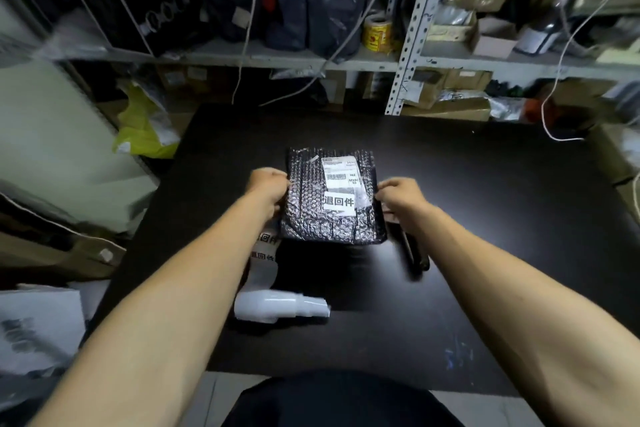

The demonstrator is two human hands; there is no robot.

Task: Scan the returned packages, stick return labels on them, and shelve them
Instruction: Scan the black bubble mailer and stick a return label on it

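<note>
A black bubble-wrap package [311, 215] is held over the middle of the black table [485, 218]. It carries a white barcode shipping label [341, 172] and, below that, a white return label [339, 202] with black characters. My left hand [268, 189] grips its left edge and my right hand [401, 196] grips its right edge. A strip of return labels [265, 253] trails from under the package to a curled white roll [277, 305] near the table's front. A dark scanner-like tool [414, 253] lies just right of the package.
Metal shelves [408, 28] behind the table hold dark bags, cardboard boxes and a yellow tape roll [376, 32]. White cables hang down over the shelves. A yellow bag [142, 135] and cardboard boxes crowd the left side.
</note>
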